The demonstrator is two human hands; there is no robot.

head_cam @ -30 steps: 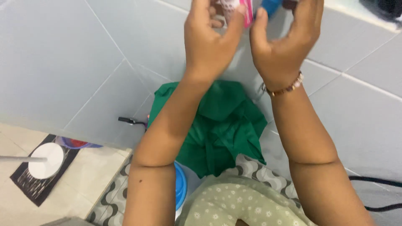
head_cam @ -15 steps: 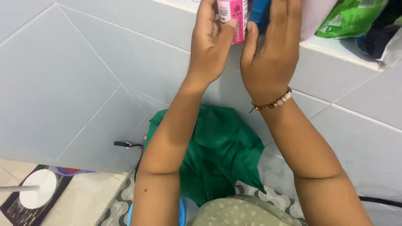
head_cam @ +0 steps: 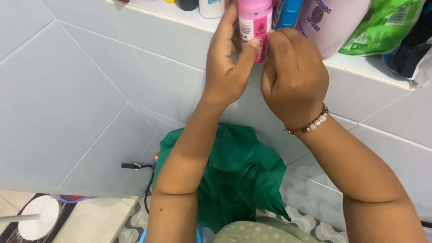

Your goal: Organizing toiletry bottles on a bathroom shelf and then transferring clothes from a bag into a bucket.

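Gripping a pink plastic bottle (head_cam: 255,22) at the tiled shelf's (head_cam: 360,63) front edge, left hand (head_cam: 229,67); right hand (head_cam: 294,78) curled, its grip unclear.

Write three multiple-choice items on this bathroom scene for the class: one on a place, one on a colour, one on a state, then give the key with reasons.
1. Where does the green cloth hang?
A. below the forearms, against the tiled wall
B. on the shelf
C. over the right wrist

2. What colour is the bottle that the left hand holds?
A. yellow
B. pink
C. black

3. How is the right hand?
A. flat and open on the floor
B. hanging at the side
C. curled, its fingers at the pink bottle

Key: 1 A, the cloth shows between the arms, low on the wall. 2 B, its body is pink under the left thumb. 3 C, the knuckles are bent beside the bottle.
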